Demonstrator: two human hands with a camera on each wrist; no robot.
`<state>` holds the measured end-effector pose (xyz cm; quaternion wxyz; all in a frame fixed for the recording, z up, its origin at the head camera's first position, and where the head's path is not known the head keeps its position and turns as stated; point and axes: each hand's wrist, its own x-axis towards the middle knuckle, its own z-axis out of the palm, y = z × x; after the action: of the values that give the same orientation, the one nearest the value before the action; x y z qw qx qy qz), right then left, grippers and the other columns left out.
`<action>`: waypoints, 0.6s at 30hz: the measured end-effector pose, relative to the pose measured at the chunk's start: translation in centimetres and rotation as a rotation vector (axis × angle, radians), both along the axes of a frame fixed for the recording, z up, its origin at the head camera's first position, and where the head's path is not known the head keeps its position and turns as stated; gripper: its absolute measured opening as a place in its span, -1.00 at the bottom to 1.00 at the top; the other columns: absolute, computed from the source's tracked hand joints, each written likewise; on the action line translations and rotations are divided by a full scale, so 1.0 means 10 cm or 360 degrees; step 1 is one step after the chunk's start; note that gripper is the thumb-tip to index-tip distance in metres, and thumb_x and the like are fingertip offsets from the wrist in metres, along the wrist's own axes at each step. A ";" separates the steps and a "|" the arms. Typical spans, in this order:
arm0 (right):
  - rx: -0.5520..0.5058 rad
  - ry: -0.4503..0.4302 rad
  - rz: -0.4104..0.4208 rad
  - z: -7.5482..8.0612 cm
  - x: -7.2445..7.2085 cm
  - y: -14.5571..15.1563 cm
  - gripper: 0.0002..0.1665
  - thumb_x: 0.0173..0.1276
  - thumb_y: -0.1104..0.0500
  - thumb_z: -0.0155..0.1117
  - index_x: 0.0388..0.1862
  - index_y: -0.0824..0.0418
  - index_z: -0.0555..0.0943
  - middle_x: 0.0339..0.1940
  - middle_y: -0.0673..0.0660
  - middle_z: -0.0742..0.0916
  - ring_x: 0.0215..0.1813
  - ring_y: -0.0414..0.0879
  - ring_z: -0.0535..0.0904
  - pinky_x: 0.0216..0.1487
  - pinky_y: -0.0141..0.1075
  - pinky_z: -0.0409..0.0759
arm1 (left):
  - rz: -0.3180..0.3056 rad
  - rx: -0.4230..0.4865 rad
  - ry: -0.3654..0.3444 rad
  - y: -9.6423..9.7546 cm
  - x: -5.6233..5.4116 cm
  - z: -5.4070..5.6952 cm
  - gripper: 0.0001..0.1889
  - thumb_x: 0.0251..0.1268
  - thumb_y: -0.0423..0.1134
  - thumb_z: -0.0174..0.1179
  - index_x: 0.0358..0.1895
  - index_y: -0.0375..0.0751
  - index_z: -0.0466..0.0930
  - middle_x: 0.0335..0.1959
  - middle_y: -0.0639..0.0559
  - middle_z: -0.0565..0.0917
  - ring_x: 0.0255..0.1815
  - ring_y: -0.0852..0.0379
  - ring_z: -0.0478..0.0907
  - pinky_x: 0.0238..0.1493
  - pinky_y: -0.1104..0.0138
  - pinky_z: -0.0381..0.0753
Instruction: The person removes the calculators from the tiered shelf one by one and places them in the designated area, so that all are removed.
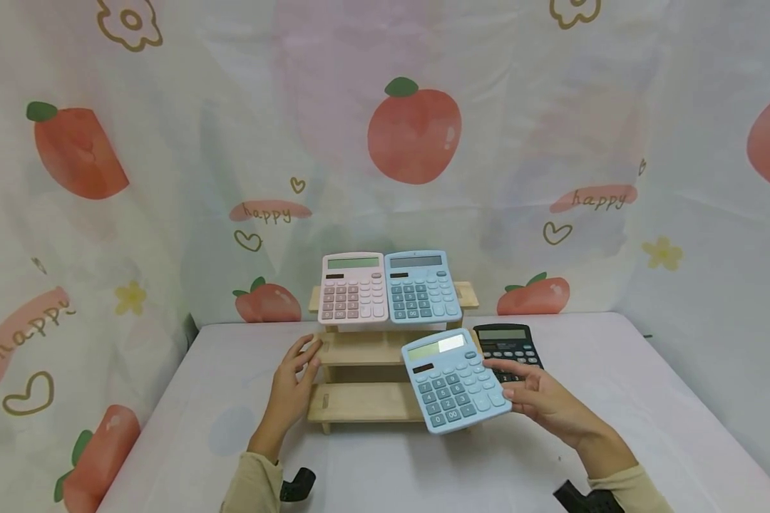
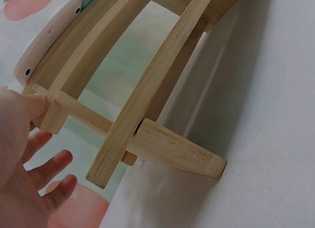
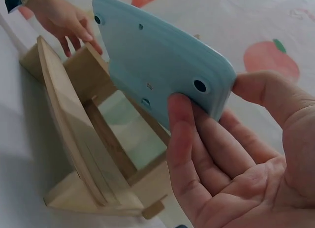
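Observation:
My right hand (image 1: 548,406) pinches a light blue calculator (image 1: 455,385) by its right edge, the keys facing me and the body tilted, in front of the wooden stepped rack (image 1: 366,402). From the right wrist, its plain back (image 3: 147,55) shows, with the thumb on one edge and the fingers against the rear. My left hand (image 1: 289,395) holds the left end of the rack's middle shelf between thumb and forefinger; its other fingers (image 2: 54,169) hang free in the left wrist view. On the top shelf, a pink calculator (image 1: 353,288) leans beside another light blue calculator (image 1: 423,288).
A black calculator (image 1: 507,345) is at the rack's right side, partly behind the held calculator and my right hand. White cloth covers the table (image 1: 186,427). A fruit-printed curtain (image 1: 520,128) hangs behind and along both sides.

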<state>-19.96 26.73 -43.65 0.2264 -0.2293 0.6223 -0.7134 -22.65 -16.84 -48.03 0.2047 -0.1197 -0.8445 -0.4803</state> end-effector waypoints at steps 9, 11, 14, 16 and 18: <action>-0.0070 -0.0027 0.0025 -0.05 -0.06 0.25 -0.40 0.56 0.43 -0.03 0.33 -0.17 0.49 0.22 -0.06 0.73 0.17 -0.18 0.72 0.17 -0.33 0.66 | -0.0004 0.0002 -0.0006 -0.01 0.01 0.00 -0.59 0.55 -0.27 0.09 0.34 -0.38 0.51 0.47 -0.26 0.42 0.37 -0.36 0.44 0.19 -0.25 0.49; -0.0082 -0.0013 0.0037 -0.05 -0.07 0.29 -0.38 0.55 0.44 -0.04 0.36 -0.17 0.48 0.24 -0.06 0.72 0.19 -0.19 0.71 0.17 -0.33 0.66 | -0.0007 0.0000 -0.0003 -0.01 0.01 0.00 -0.59 0.55 -0.27 0.08 0.34 -0.38 0.51 0.46 -0.27 0.42 0.37 -0.36 0.44 0.20 -0.26 0.49; -0.0104 -0.0001 0.0047 -0.05 -0.07 0.36 -0.36 0.55 0.45 -0.05 0.38 -0.16 0.47 0.26 -0.06 0.71 0.19 -0.18 0.71 0.16 -0.34 0.66 | -0.0009 -0.0006 -0.0001 0.00 0.01 0.00 -0.60 0.56 -0.27 0.08 0.34 -0.37 0.52 0.46 -0.27 0.42 0.36 -0.36 0.44 0.19 -0.26 0.49; -0.0118 0.0003 0.0038 -0.06 -0.08 0.41 -0.35 0.55 0.46 -0.06 0.39 -0.15 0.48 0.25 -0.06 0.72 0.18 -0.18 0.72 0.15 -0.34 0.66 | -0.0007 -0.0005 -0.0003 -0.01 0.01 0.00 -0.60 0.56 -0.27 0.08 0.33 -0.37 0.52 0.46 -0.27 0.42 0.36 -0.36 0.44 0.19 -0.26 0.49; -0.0138 0.0011 0.0025 -0.06 -0.08 0.45 -0.35 0.55 0.47 -0.08 0.39 -0.15 0.48 0.24 -0.06 0.73 0.17 -0.18 0.72 0.15 -0.34 0.66 | -0.0006 -0.0004 -0.0002 -0.01 0.01 0.00 -0.60 0.56 -0.27 0.07 0.33 -0.37 0.52 0.46 -0.26 0.42 0.36 -0.36 0.44 0.19 -0.26 0.49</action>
<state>-20.79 31.20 -44.26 0.2196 -0.2461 0.5897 -0.7372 -22.60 -16.89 -48.02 0.2031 -0.1212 -0.8450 -0.4797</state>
